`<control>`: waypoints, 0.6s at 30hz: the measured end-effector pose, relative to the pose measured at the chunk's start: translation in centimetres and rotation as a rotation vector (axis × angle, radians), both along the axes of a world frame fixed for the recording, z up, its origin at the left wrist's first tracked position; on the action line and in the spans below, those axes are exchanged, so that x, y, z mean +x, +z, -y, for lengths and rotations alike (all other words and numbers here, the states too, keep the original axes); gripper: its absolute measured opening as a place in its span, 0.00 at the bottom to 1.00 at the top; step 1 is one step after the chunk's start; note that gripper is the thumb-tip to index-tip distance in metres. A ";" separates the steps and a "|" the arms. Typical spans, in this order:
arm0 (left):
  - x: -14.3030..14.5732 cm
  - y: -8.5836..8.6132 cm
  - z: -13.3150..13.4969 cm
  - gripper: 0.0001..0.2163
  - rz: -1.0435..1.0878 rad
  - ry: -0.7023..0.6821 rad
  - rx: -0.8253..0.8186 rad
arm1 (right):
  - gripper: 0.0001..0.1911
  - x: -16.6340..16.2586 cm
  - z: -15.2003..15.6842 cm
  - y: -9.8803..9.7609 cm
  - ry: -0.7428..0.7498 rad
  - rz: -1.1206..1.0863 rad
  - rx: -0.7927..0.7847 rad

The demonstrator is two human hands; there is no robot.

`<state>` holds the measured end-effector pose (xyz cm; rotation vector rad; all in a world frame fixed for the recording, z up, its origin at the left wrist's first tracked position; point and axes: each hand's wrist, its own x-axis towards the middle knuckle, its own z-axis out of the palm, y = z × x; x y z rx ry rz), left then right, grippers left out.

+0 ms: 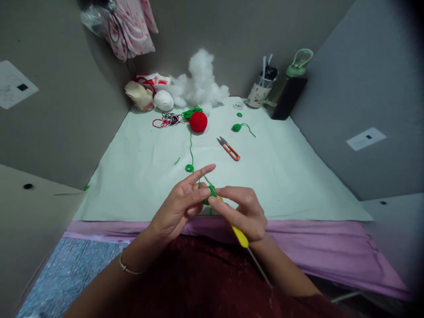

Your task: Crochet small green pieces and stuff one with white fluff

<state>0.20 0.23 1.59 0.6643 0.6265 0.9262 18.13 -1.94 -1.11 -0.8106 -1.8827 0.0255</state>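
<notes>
My left hand (183, 201) pinches a small green crochet piece (209, 194) between thumb and fingers. Its index finger is stretched out, with green yarn (191, 148) looped over it and trailing back across the table. In my right hand (245, 210) is a crochet hook with a yellow handle (240, 237), its tip at the green piece. The hook's thin metal rear end points down toward my lap. My fingers partly hide the green piece. Just beyond my left hand lies a small green ring (189, 168).
Orange thread snips (229, 149) lie mid-table, blades apart. Farther back are a red ball (198, 122), a green yarn bundle (192, 113), a small green ball with a tail (236, 127) and white stuffing (202, 79). A pen cup (257, 95) and bottle (296, 68) stand back right.
</notes>
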 end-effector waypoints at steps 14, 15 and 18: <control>-1.1 0.4 -0.6 0.31 -0.036 -0.028 0.088 | 0.08 0.4 -0.8 1.9 0.213 -0.625 -0.440; -1.0 0.4 -0.7 0.30 -0.044 -0.026 0.105 | 0.07 0.4 -0.9 1.9 0.232 -0.678 -0.480; -0.7 0.2 -0.7 0.28 -0.054 -0.001 0.130 | 0.07 0.2 -1.3 1.9 0.280 -0.830 -0.591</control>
